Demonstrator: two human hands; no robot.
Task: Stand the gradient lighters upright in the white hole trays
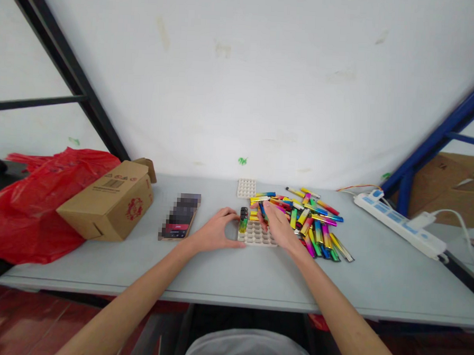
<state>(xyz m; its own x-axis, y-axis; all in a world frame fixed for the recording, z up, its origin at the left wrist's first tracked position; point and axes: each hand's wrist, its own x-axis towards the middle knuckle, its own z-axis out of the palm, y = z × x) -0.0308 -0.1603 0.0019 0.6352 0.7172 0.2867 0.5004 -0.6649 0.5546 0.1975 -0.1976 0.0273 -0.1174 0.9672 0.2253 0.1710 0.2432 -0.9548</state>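
A pale tray (253,236) with rows of round holes lies on the table in front of me. Several shiny lighters (243,224) with black tops stand upright along its left side. Curved around that side is my left hand (217,230), its thumb at the tray's near corner and its fingers apart beside the standing lighters. Over the tray's right part, my right hand (276,222) is closed, with a bluish lighter (262,208) showing at its fingertips. A heap of metallic, multicoloured lighters (316,226) spreads to the right of this hand, which partly covers the tray.
Behind the tray lies a second holed tray (246,188), near the wall. A phone (181,217), a cardboard box (111,200) and a red plastic bag (29,209) are on the left. A white power strip (401,223) with cables is at the right.
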